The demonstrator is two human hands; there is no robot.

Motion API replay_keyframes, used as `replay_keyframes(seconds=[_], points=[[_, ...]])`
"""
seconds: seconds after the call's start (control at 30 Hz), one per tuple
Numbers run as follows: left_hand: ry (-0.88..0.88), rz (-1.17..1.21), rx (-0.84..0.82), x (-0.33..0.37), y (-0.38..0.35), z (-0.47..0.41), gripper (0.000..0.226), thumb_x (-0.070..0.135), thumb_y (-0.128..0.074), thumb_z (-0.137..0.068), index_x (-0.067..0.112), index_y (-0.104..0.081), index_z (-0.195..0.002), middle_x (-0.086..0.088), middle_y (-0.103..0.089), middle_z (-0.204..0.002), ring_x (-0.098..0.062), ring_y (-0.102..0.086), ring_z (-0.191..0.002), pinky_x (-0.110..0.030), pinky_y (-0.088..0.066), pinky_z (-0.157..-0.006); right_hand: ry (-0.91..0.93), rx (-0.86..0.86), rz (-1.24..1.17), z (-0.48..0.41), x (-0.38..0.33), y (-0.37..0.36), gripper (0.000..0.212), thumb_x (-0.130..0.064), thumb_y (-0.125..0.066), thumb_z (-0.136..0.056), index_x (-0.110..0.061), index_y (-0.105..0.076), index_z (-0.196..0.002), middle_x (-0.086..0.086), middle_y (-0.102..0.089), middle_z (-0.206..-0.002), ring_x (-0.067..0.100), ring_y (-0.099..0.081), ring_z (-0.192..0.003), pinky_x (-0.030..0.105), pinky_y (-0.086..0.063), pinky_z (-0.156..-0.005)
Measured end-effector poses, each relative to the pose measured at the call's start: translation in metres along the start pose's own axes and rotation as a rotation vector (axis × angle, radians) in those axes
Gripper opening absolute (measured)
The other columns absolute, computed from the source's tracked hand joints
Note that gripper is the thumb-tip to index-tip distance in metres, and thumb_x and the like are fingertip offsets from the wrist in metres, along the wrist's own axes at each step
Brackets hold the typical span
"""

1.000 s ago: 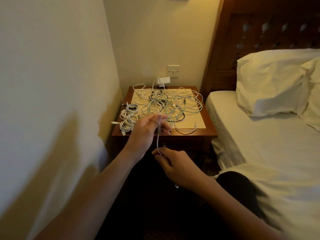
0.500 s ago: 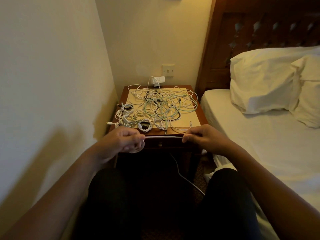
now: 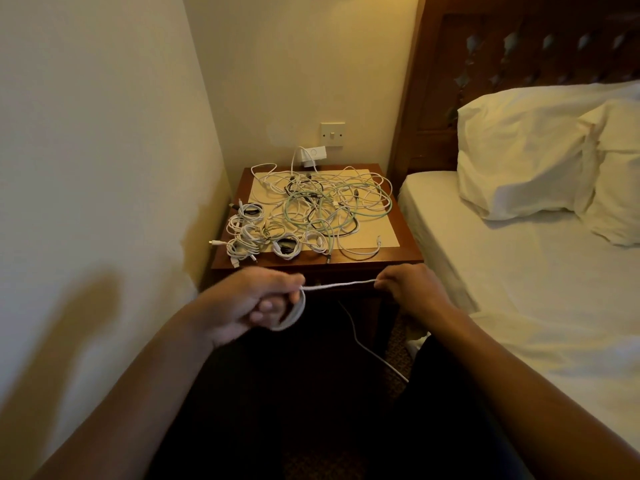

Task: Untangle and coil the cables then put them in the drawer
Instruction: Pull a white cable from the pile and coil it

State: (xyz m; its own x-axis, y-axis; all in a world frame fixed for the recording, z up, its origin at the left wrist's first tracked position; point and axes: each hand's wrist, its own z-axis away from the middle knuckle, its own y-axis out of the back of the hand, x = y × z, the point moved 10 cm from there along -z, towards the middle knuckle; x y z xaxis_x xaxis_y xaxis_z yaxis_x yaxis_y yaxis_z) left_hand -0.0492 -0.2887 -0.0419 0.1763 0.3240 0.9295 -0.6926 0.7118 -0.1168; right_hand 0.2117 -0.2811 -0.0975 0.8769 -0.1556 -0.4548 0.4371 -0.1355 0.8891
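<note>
Hemmed in on the left by the wall (image 3: 86, 168) and on the right by the bed (image 3: 519, 306) — narrows to one channel toward the nightstand (image 3: 410, 252). Blocked across most of its top by a loose tangle of cables (image 3: 329, 206), and at the front left corner by small coiled cables (image 3: 249, 233). Nearly bare only along the right edge. Barred in front by a white cable (image 3: 339, 285) taut between the left hand (image 3: 249, 303) and the right hand (image 3: 405, 289) — open above it, crossed below by its hanging slack.

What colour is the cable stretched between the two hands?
White cable, clearest in the head view.
</note>
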Motion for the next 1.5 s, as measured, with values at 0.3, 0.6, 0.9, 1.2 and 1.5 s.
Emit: replay_keyframes(seconds=[0.3, 0.6, 0.9, 1.2, 1.5], points=[[-0.117, 0.411, 0.264, -0.013, 0.062, -0.002, 0.025, 0.024, -0.053, -0.097, 0.008, -0.054, -0.079, 0.007, -0.03, -0.044, -0.003, -0.027, -0.035, -0.018, -0.026, -0.042, -0.038, -0.093, -0.199, 0.006, 0.021, -0.015, 0.017, -0.013, -0.06, -0.102, -0.024, -0.072, -0.097, -0.005, -0.074, -0.086, 0.012, -0.07, -0.083, 0.032, -0.056, -0.077], [-0.021, 0.064, 0.442, -0.071, 0.09, -0.023, 0.03, 0.026, -0.053, -0.105, 0.007, -0.058, -0.081, 0.003, -0.032, -0.052, -0.008, -0.028, -0.042, -0.02, -0.022, -0.046, -0.161, 0.011, -1.299, 0.024, -0.012, 0.049, 0.026, -0.017, -0.046, -0.108, -0.006, -0.069, -0.111, 0.002, -0.066, -0.077, 0.005, -0.055, -0.056, 0.021, -0.058, -0.062], [0.005, -0.039, 0.422, -0.075, 0.073, -0.022, 0.032, 0.029, -0.053, -0.104, 0.003, -0.059, -0.087, 0.003, -0.034, -0.052, -0.008, -0.028, -0.044, -0.02, -0.024, -0.046, -0.052, -0.03, -1.706, 0.017, -0.037, 0.081, 0.032, -0.022, -0.043, -0.108, -0.013, -0.05, -0.138, 0.0, -0.058, -0.079, 0.004, -0.048, -0.048, 0.015, -0.052, -0.056], [-0.103, 0.083, 0.308, -0.029, 0.05, -0.014, 0.031, 0.034, -0.053, -0.102, 0.009, -0.058, -0.084, -0.002, -0.043, -0.059, -0.014, -0.039, -0.052, -0.029, -0.036, -0.06, -0.085, -0.236, -0.005, 0.02, 0.0, 0.02, 0.052, -0.03, -0.068, -0.097, -0.027, -0.051, -0.146, 0.002, -0.056, -0.144, 0.02, -0.053, -0.132, 0.039, -0.045, -0.108], [-0.104, 0.236, 0.307, -0.029, 0.01, -0.034, 0.031, 0.032, -0.056, -0.102, 0.01, -0.059, -0.081, -0.002, -0.044, -0.057, -0.014, -0.041, -0.052, -0.028, -0.04, -0.061, 0.011, -0.256, -0.765, 0.052, -0.113, -0.023, 0.036, -0.016, -0.049, -0.102, -0.023, -0.057, -0.137, -0.004, -0.077, -0.112, 0.012, -0.07, -0.11, 0.046, -0.049, -0.109]])
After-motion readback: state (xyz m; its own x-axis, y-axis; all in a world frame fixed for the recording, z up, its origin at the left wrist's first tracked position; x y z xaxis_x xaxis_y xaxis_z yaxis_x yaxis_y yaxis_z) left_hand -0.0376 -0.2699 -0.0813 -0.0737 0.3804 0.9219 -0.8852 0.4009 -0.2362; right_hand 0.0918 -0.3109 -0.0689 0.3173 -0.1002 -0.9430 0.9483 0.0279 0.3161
